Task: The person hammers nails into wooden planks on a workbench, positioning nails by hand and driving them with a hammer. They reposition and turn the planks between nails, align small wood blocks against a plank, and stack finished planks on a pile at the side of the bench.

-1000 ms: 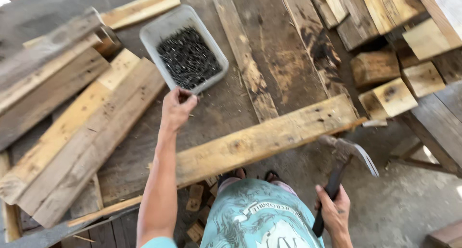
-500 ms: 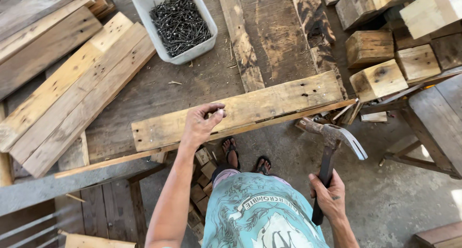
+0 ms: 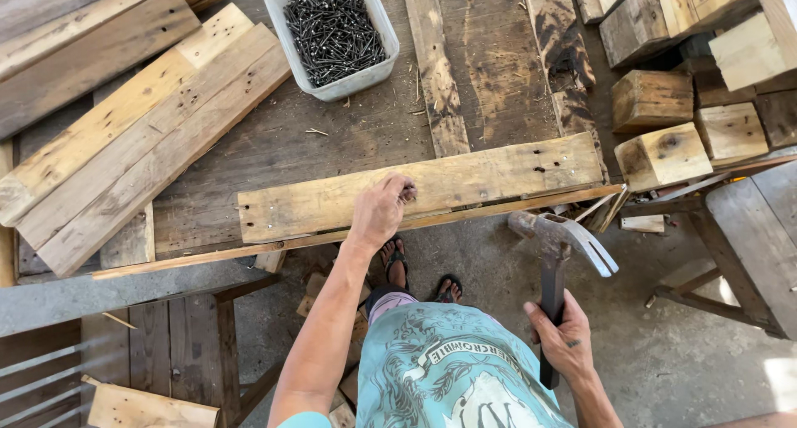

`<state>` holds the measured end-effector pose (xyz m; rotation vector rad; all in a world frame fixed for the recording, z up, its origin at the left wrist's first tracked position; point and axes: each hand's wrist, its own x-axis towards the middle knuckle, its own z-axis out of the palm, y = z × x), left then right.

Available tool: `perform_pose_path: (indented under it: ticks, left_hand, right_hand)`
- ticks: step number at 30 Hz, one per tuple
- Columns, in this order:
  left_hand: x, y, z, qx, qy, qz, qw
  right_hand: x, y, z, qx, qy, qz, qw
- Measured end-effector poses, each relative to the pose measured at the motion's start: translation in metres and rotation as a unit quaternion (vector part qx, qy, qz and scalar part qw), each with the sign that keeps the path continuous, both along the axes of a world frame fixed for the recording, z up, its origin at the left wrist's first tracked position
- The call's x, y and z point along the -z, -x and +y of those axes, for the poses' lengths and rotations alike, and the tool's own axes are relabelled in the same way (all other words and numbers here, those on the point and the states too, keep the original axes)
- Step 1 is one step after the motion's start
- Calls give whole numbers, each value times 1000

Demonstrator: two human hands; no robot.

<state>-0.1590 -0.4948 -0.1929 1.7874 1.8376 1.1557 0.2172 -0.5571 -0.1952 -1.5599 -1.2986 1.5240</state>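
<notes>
Head view: left hand (image 3: 380, 212) pinches nails on plank (image 3: 423, 191), right hand (image 3: 566, 341) clenches claw hammer (image 3: 554, 254); a loosely steadied nail risks a struck finger.

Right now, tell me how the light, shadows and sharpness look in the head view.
Head view: bright, even daylight, with a blown-out patch on the concrete at the lower right; only soft shadows under the plank and hammer; left hand, right hand and nail tub all sharp, no motion blur; straight boards bend slightly toward the edges, suggesting a wide lens.
</notes>
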Motion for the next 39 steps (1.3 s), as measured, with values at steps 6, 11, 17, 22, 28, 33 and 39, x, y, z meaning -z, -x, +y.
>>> perform_pose_path:
  ticks: [6,11,17,22,28,33,39]
  left_hand:
    - [6,-6,2,1,-38,-68,997]
    - [9,-8,1,9,-33,-129,991]
    - [13,-13,2,1,-26,-117,993]
    - [14,-12,2,7,-34,-95,995]
    - [9,-2,1,35,13,-79,996]
    - [-19,38,-5,14,122,38,992]
    - [-52,52,10,58,281,286,914]
  right_hand:
    - [-34,24,21,-87,-59,-27,994]
    - [-99,42,46,-187,-209,-35,959]
    - [-147,83,59,-202,-336,-27,920]
    - [-117,109,75,-310,-65,-295,901]
    - [-83,79,66,-247,-42,-230,940]
    - [-69,43,40,-135,33,-119,983]
    - [-52,-3,26,-19,80,-74,994]
